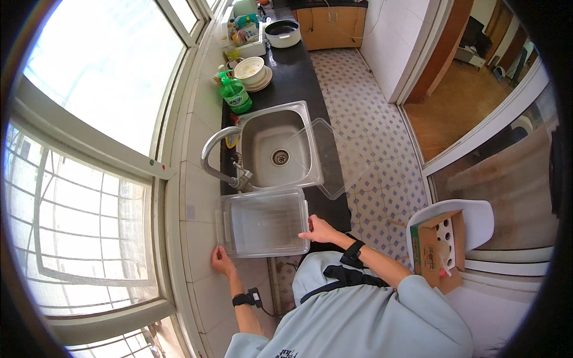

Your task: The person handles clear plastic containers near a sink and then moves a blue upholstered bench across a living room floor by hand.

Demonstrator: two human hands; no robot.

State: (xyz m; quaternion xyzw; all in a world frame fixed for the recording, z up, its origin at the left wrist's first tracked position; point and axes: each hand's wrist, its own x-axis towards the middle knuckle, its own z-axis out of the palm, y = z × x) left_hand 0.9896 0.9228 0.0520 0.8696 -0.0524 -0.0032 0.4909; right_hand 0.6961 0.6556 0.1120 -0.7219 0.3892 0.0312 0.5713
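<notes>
A clear plastic storage box (264,223) lies on the near end of the black counter, just below the sink. My left hand (220,259) pinches its near left corner. At the box's right side, my right hand (318,230) grips the rim with the thumb on top. A clear plastic lid (333,163) leans across the right edge of the stainless steel sink (277,134) and sticks out past the counter's edge. The curved metal faucet (212,145) stands left of the sink, whose drain is uncovered. Whether the box holds anything is hard to tell.
Beyond the sink stand a green dish soap bottle (237,96), stacked bowls and plates (250,74) and a white pot (283,35). Behind me on the right, a white chair (481,223) bears an open cardboard box (421,255). A tiled wall with windows borders the counter's left side.
</notes>
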